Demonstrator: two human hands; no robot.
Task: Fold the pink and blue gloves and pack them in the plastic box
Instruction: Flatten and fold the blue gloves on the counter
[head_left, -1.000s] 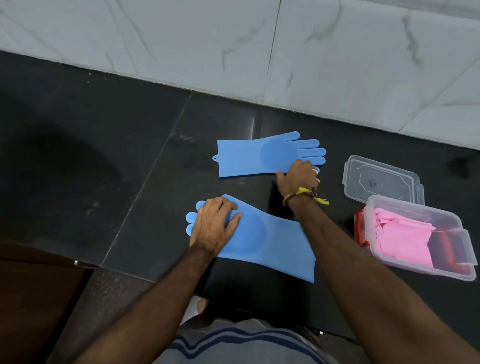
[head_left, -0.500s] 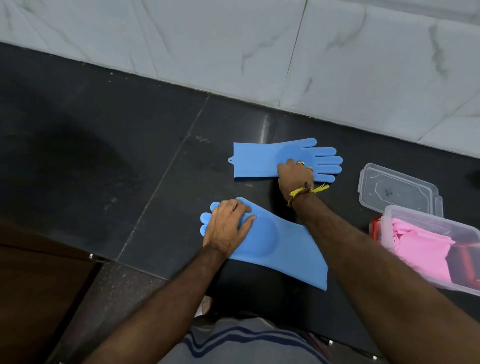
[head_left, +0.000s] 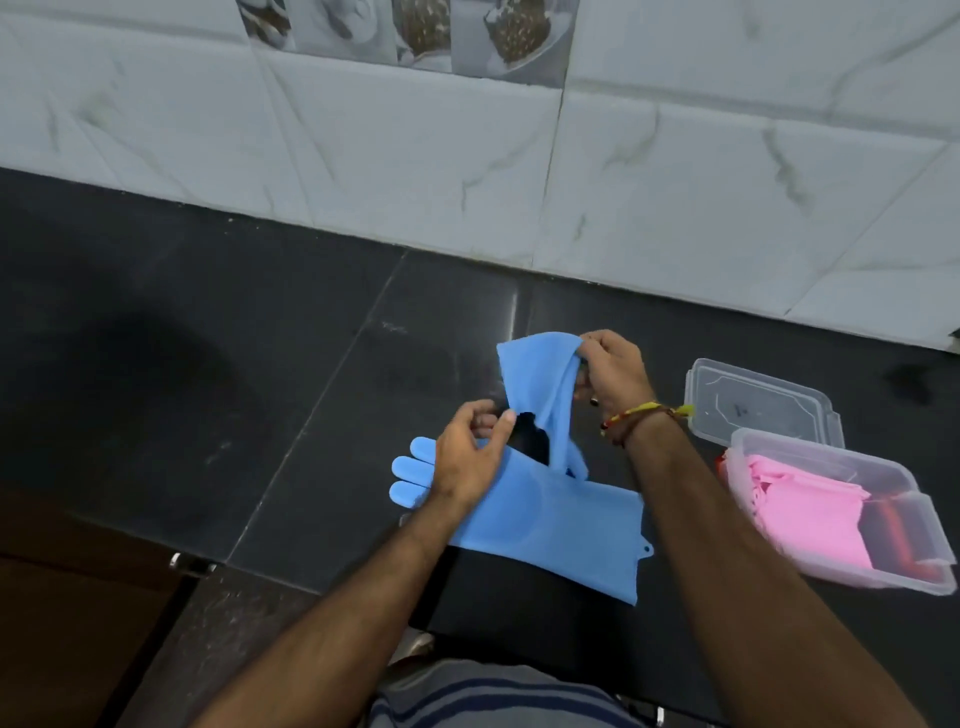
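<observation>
Far blue glove (head_left: 545, 384) now lifted (limp, draping) by both hands.

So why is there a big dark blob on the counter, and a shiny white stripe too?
Head view: the dark blob on the counter looks like a shadow, probably the person's own; the white stripe is glare on the polished stone near the wall; the wall tiles bend because the lens is wide-angle; the hands look slightly soft.
</observation>
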